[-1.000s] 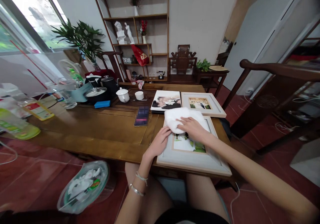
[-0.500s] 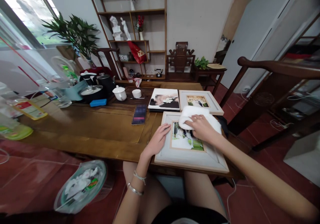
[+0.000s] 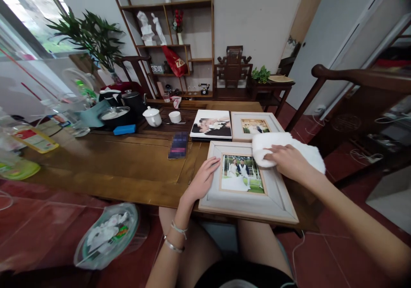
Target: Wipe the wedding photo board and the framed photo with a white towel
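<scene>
A light-wood picture frame (image 3: 210, 200) with a photo of two people outdoors lies flat at the table's front edge. My left hand (image 3: 204, 178) rests on the frame's left border with its fingers stretched out. A folded white towel (image 3: 302, 146) is gripped in my right hand (image 3: 289, 161), over the frame's upper right corner and reaching past its right side. Behind it, a second picture frame (image 3: 276, 123) is partly covered by the towel. To that one's left lies a photo album or panel (image 3: 224, 131) with a white border.
A phone (image 3: 178, 145) lies on the wooden table (image 3: 135, 172). Farther left are a white lidded cup (image 3: 152, 116), a small white cup (image 3: 175, 116), a blue block (image 3: 124, 129) and plastic bottles. A lined trash bin (image 3: 107, 236) stands on the floor. A chair (image 3: 349, 76) is at right.
My right hand has slid the towel rightward across the frame, uncovering the whole photo. My left hand has stayed on the left border. The head view has tilted slightly.
</scene>
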### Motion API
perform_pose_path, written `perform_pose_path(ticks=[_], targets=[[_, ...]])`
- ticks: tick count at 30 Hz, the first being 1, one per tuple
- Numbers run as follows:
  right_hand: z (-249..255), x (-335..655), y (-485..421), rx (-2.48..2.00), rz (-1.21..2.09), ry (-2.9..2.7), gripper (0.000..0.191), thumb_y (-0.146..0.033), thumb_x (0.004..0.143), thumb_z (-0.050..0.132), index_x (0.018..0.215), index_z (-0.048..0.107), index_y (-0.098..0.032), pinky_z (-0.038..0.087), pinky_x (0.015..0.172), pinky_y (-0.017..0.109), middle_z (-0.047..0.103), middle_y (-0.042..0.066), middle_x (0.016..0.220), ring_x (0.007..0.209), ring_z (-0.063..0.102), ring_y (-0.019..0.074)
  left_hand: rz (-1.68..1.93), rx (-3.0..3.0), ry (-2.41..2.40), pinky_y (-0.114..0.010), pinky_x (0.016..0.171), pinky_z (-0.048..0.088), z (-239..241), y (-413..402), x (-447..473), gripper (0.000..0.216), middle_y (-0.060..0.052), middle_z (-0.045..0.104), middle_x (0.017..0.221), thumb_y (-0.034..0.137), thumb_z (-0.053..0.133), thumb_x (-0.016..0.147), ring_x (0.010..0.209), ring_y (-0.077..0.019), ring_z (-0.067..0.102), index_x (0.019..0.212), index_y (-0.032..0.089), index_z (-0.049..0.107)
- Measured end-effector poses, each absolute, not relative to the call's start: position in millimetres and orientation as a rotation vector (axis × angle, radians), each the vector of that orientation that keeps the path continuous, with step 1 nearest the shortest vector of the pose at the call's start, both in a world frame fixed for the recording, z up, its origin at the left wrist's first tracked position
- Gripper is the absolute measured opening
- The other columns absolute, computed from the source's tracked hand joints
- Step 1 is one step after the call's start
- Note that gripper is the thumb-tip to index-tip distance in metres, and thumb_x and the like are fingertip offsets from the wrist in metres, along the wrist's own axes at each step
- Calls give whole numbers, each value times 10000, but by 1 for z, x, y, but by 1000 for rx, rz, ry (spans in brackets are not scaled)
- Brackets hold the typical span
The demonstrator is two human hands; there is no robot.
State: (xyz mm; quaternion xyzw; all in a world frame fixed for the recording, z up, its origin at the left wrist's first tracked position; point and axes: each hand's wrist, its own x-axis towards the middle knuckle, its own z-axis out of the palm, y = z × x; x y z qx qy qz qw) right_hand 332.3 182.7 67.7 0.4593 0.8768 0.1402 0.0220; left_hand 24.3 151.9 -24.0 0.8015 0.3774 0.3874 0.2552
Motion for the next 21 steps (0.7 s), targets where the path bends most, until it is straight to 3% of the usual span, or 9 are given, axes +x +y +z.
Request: perform_pose_path(ticks=[5, 10, 13, 18, 21], targets=[[59, 331, 136, 1358, 456, 2724, 546, 43, 654, 463, 1092, 668, -211, 441, 889, 464, 518, 110, 1370, 1228, 481, 350, 1048, 2169, 1045, -526, 1152, 246, -22, 151, 25, 439, -72, 469, 1417, 171, 318, 957, 1374, -223, 323, 1351, 267, 485], [62, 294, 61, 1155, 10, 2876, 606, -29, 581, 526, 1117, 641, -287, 466, 876, 484, 506, 76, 1387, 1200, 507, 349, 1029, 2174, 1057, -516, 1157, 238, -21, 151, 26, 441, -74, 469, 1415, 163, 316, 957, 1378, -213, 317, 1353, 264, 482], [59, 287, 60, 1181, -108, 2914, 648, -41, 575, 521, 1159, 611, -307, 414, 958, 511, 474, 45, 1418, 1247, 462, 333, 1005, 2176, 1073, -516, 1160, 229, -20, 151, 26, 436, -79, 461, 1421, 167, 323, 958, 1378, -211, 314, 1355, 254, 479], [43, 305, 137, 1416, 177, 2887, 600, -18, 620, 507, 1176, 615, -216, 233, 1097, 530, 412, 97, 1458, 1358, 300, 337, 1004, 2173, 1058, -518, 1160, 228, -19, 151, 26, 435, -74, 462, 1424, 172, 323, 960, 1380, -213, 313, 1355, 262, 480], [40, 311, 178, 1579, 336, 2827, 612, -16, 660, 489, 1244, 572, -182, 223, 1101, 539, 397, 115, 1464, 1367, 272, 346, 1020, 2168, 1037, -525, 1156, 231, -19, 151, 25, 440, -68, 466, 1422, 169, 325, 957, 1378, -216, 320, 1354, 278, 480]])
